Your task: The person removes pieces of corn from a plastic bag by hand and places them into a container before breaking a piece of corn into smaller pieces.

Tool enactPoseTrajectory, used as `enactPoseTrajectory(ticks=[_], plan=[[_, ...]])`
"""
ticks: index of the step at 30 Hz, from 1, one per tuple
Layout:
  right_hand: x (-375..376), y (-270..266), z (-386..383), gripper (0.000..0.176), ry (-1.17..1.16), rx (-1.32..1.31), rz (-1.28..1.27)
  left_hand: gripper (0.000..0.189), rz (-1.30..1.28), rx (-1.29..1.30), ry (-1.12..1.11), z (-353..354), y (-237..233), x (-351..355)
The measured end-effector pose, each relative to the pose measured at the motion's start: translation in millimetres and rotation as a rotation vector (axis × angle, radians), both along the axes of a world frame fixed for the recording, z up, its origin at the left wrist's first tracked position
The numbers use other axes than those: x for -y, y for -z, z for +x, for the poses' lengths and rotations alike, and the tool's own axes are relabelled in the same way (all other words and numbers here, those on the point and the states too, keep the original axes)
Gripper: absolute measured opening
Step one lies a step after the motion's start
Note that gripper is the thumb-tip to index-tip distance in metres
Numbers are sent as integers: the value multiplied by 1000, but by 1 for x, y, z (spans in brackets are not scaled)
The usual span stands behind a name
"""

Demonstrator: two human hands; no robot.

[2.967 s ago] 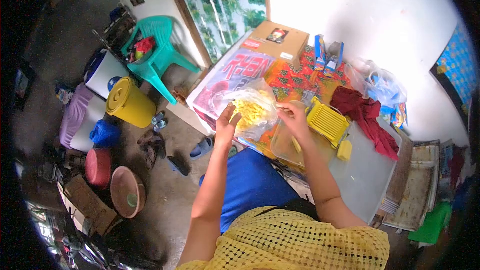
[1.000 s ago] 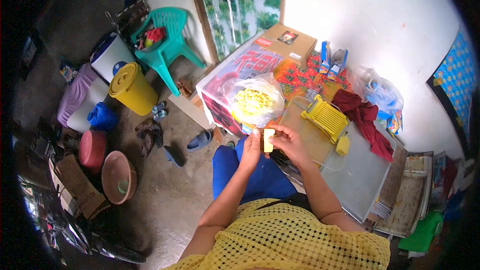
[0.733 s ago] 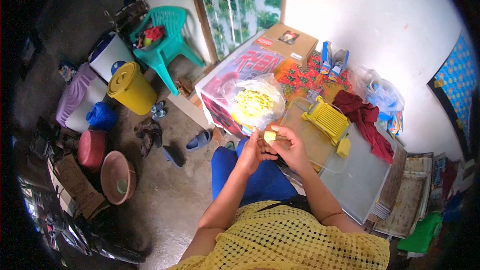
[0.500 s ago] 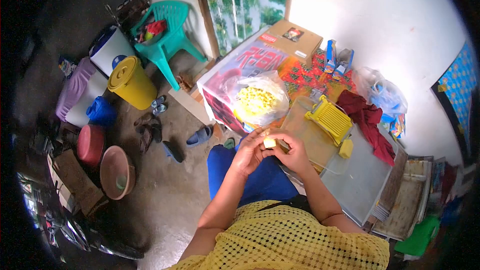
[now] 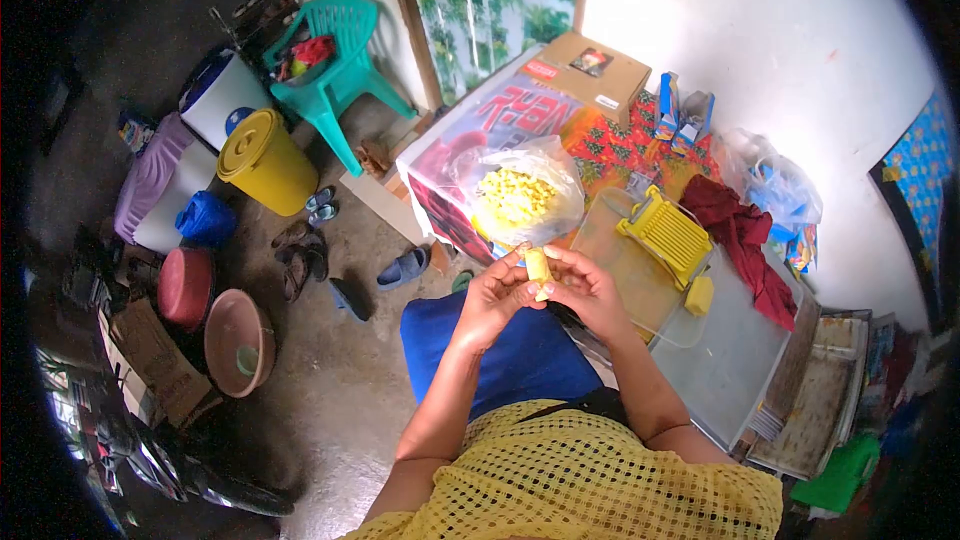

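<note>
A small pale-yellow, roughly cylindrical piece (image 5: pixel 538 265) is held upright between the fingertips of both hands. My left hand (image 5: pixel 493 302) pinches it from the left and my right hand (image 5: pixel 588 292) from the right, thumbs close together at its lower end. Just beyond the hands lies a clear plastic bag (image 5: pixel 562 162), its mouth open, holding many small yellow pieces (image 5: pixel 518 196). To the right, a yellow slotted slicer-like tool (image 5: pixel 665 232) rests on a clear plastic lid or board (image 5: pixel 612 265). A small yellow block (image 5: pixel 699 295) sits beside the tool.
A dark red cloth (image 5: pixel 738 240) and plastic bags (image 5: pixel 775 190) lie right on the table. A cardboard box (image 5: pixel 600 65) and blue boxes (image 5: pixel 682 115) stand behind. A green chair (image 5: pixel 335 70), yellow bucket (image 5: pixel 265 165), basins (image 5: pixel 240 340) and slippers (image 5: pixel 403 268) are at left.
Both hands have moved slightly up with the yellow piece. It has turned from end-on to upright, showing its long side. The camera view has shifted slightly.
</note>
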State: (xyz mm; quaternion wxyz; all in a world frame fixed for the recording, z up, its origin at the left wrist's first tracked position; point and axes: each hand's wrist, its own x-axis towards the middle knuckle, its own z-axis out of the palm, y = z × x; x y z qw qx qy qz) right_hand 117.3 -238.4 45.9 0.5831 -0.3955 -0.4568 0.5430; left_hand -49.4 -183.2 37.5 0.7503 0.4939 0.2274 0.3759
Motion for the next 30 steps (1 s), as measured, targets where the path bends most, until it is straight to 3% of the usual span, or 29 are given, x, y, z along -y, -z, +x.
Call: enactPoseTrajectory(ticks=[7,10,13,16,23,26,30], plan=[[3,-6,2,48,-38,-96,-58,52,-94,67,-8,0,-7,3],[7,-5,6,50,-69,15,122,48,-188,126,-23,-1,-9,2],[9,-14,11,44,-38,331,167,39,-229,101,-6,-2,-9,1],[6,-6,13,38,-11,384,187,35,-229,45,33,1,-2,2],[5,5,14,25,60,175,59,50,-236,-165,130,-1,-13,5],[3,9,11,25,77,63,22,47,-246,-157,82,2,-9,7],[3,12,5,29,91,-10,11,32,7,-266,-13,7,0,5]])
